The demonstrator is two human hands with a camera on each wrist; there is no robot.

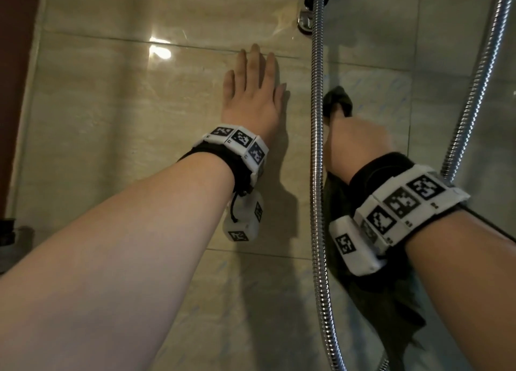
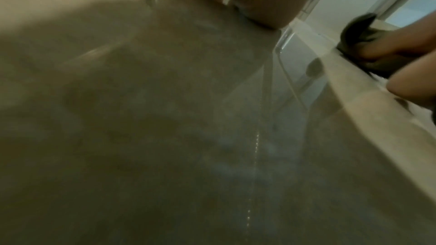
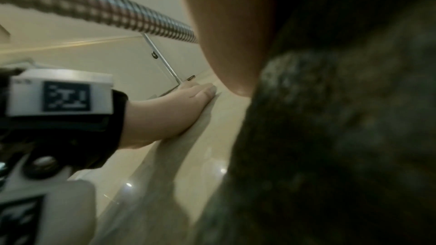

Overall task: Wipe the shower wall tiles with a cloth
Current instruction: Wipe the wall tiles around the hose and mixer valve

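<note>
Glossy beige wall tiles [image 1: 117, 114] fill the head view. My left hand [image 1: 252, 91] lies flat on the wall with fingers straight, left of the shower hose; the right wrist view shows this left hand [image 3: 169, 111] pressed to the tile. My right hand [image 1: 354, 144] grips a dark green cloth [image 1: 339, 102] and holds it against the wall just right of the hose. More of the cloth hangs below the right wrist. In the left wrist view the cloth [image 2: 356, 31] sits bunched in the curled fingers, and in the right wrist view the cloth [image 3: 342, 137] fills the right side.
A ribbed metal shower hose [image 1: 317, 161] hangs down between my two hands, and a second loop of it [image 1: 480, 72] runs along the right. A chrome wall fitting [image 1: 305, 21] sits above. A dark red edge [image 1: 14, 63] borders the tiles at left.
</note>
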